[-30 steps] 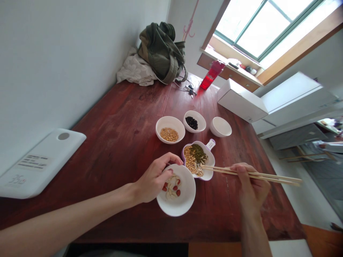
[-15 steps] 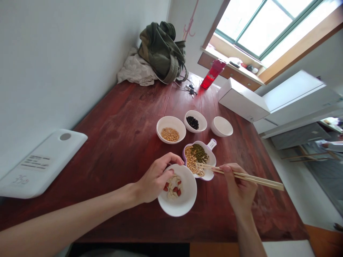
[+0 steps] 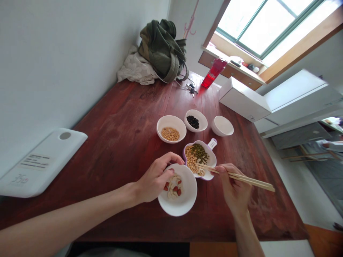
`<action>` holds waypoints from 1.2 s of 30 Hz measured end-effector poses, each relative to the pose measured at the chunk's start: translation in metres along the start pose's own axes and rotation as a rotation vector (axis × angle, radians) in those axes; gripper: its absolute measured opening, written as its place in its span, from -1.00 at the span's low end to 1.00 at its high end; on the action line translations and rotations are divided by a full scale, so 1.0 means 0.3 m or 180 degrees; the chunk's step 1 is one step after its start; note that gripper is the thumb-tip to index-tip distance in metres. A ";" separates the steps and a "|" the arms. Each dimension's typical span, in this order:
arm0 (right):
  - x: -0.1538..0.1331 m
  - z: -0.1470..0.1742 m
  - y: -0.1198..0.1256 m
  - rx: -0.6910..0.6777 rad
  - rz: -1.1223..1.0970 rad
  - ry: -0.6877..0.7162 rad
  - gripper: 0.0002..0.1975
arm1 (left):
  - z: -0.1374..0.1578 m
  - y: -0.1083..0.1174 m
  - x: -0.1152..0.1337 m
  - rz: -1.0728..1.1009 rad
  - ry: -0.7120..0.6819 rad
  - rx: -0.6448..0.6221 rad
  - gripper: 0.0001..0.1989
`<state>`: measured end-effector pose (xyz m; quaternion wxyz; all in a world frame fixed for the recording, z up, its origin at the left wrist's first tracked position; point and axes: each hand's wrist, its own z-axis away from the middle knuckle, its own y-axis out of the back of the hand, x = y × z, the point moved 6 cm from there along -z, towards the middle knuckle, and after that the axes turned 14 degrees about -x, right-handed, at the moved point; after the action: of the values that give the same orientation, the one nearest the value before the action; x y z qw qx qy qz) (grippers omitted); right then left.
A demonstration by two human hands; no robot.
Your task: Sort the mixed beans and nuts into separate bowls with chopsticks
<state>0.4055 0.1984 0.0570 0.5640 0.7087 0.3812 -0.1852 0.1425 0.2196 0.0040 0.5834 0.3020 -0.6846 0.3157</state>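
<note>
Above the purple-rimmed dish (image 3: 211, 160) on the table (image 3: 128, 135), the right hand (image 3: 236, 189) has drawn closer, its chopsticks (image 3: 259, 184) now reaching among the beans (image 3: 190, 159), apparently mid-pick, while the left hand (image 3: 154, 178) grips a bowl (image 3: 184, 201) beside it.

The thumb of the left hand (image 3: 157, 175) covers some of the pale pieces (image 3: 171, 194) in the near white bowl (image 3: 184, 201), other fingers are out of sight behind that bowl, and the left and bottom edges cut off the forearms. The right hand (image 3: 237, 187) hides a stretch of the chopsticks (image 3: 257, 183), whose tips are hard to pick out among the contents of the lobed dish (image 3: 211, 162). The white panel (image 3: 40, 173) runs past the left edge, its label's print too small to read, the green bag (image 3: 162, 50) hides part of the patterned cloth (image 3: 136, 67), and the top edge crops the window (image 3: 264, 30).
</note>
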 end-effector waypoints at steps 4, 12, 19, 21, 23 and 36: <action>0.008 -0.002 0.032 0.0148 -0.0035 -0.0128 -0.76 | -0.001 0.000 0.000 -0.0001 0.0016 0.0007 -0.80; -0.092 0.072 0.081 0.0300 -0.1215 0.0167 -0.87 | -0.003 0.002 -0.002 -0.0076 -0.0035 -0.0007 -0.80; -0.056 0.067 0.125 0.0375 -0.0344 -0.0040 -0.88 | 0.001 0.002 -0.004 -0.0098 -0.0039 0.0001 -0.79; -0.032 0.062 0.134 0.0247 -0.0023 -0.0032 -0.90 | 0.002 0.002 -0.003 -0.0107 -0.0054 0.0003 -0.78; -0.016 0.061 0.133 0.0048 0.0172 0.0027 -0.90 | 0.001 0.003 -0.002 -0.0134 -0.0069 0.0006 -0.78; 0.016 0.026 0.088 -0.0376 0.0155 -0.0179 -0.82 | -0.003 0.005 -0.009 -0.0138 -0.0072 0.0021 -0.79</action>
<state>0.4295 0.1907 0.0688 0.6196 0.6778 0.3581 -0.1685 0.1422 0.2213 0.0014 0.5814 0.3222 -0.6834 0.3019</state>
